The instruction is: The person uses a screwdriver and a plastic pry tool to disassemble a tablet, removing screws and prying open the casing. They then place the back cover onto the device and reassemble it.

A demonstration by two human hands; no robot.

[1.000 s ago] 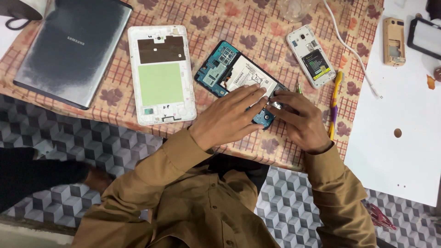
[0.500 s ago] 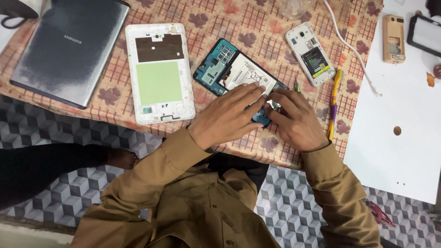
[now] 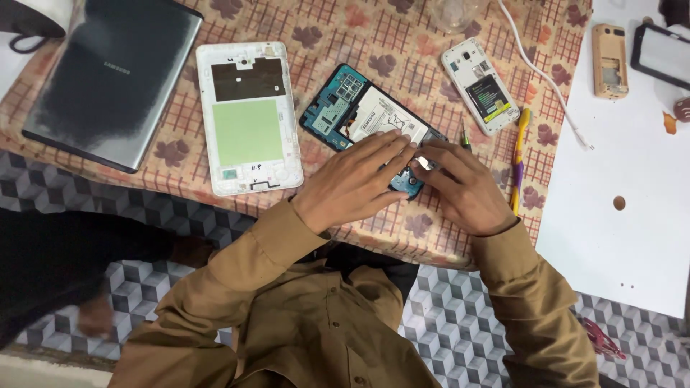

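My left hand (image 3: 356,181) presses flat on the opened tablet (image 3: 363,122) mid-cloth while my right hand (image 3: 463,185) pinches a small part (image 3: 422,163) at its edge (steady, light pressure).

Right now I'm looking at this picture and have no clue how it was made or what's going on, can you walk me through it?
The picture comes from a camera worn on a person's head, looking down at their own two bare hands; there is no machine.

Both hands work over an opened tablet with its back removed, so its blue circuit board and white battery show. The left hand lies flat on its lower part. The right hand rests on its lower corner; whether it pinches something small I cannot tell.

All this lies on a table with a patterned cloth. Beside the tablet lies a white back cover with a green patch, then a grey closed tablet. To the right sit a small white phone with its back off, a yellow tool, a white cable and a white board.
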